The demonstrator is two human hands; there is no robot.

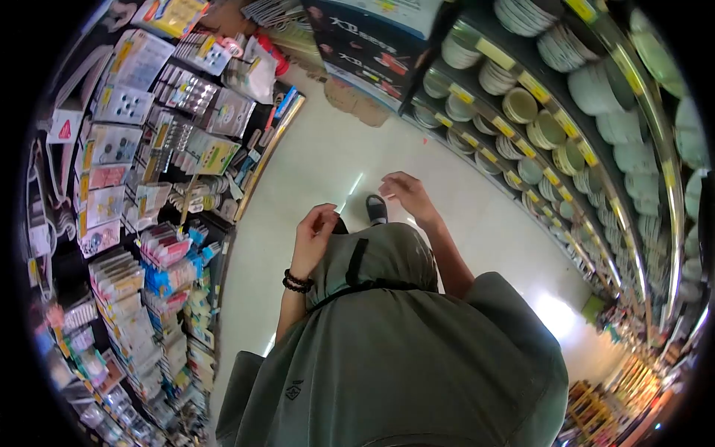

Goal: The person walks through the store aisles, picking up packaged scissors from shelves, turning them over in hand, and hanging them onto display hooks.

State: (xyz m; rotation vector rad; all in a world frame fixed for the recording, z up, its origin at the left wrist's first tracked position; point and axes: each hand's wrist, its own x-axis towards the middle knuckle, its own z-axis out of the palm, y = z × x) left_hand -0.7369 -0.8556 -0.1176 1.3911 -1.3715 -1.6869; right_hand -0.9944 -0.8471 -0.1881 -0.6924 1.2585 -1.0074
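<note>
My left hand (311,238) hangs in front of my waist with its fingers loosely bent and nothing in them. A dark beaded bracelet (299,281) circles that wrist. My right hand (411,198) is held a little farther forward, fingers slightly curled and apart, also holding nothing. Neither hand touches any goods. Below them are my grey-green garment (417,350) with a dark drawstring (357,261) and one dark sandal (377,209) on the floor.
I stand in a shop aisle with a pale shiny floor (320,141). Packaged small goods (119,279) hang on the left rack. Stacked bowls (547,130) fill the shelves on the right. A large black box (365,48) stands ahead, beside a torn cardboard piece (356,104).
</note>
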